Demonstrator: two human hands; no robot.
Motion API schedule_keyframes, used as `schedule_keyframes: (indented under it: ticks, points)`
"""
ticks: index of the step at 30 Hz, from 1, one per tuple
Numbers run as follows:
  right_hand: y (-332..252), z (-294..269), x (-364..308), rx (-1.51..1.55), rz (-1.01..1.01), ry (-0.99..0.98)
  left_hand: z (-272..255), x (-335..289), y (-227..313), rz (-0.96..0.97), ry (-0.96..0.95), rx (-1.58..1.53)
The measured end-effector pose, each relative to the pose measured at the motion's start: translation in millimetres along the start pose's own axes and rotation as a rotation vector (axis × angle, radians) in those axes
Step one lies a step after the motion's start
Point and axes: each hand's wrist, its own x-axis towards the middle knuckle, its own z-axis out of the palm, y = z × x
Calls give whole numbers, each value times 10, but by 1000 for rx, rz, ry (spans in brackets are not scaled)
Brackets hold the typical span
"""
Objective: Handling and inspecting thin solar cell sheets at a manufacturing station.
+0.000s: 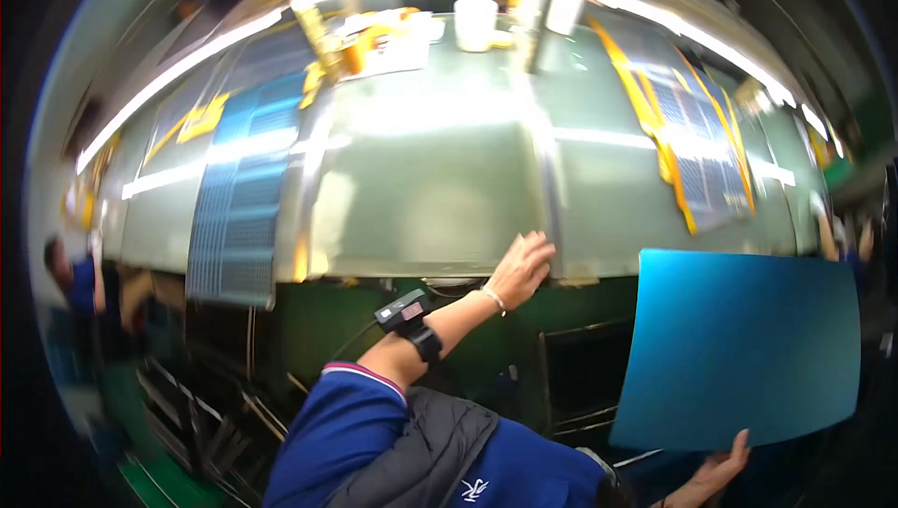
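Note:
A large, plain blue sheet [748,349] stands tilted at the right, in front of the table edge. My right hand [720,469] grips its lower edge; the thumb or a finger shows against it, and the rest is partly hidden. My left hand [524,269] is over the front edge of the glass-topped light table [421,209], its fingers stretched out and holding nothing. Whether that hand touches the table I cannot tell. On the left forearm sits a strapped black device [404,312] with a cable.
A blue gridded sheet [238,190] lies left, overhanging the edge. Another gridded sheet [697,134] with yellow borders lies right. A white bottle [475,21] and an orange container [353,54] stand at the back. Dark frames [201,414] lean below. One person [79,279] is far left, another [847,237] far right.

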Motion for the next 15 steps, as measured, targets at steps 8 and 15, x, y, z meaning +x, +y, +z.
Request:
schedule_keyframes:
  ticks: [8,15]
  points:
    - [877,2206,-908,225,285,-669,-2346,-2269,-12,-792,1,-55]
    - [1749,3773,-1998,363,753,-885,-3107,-3738,-528,-1306,754,-412]
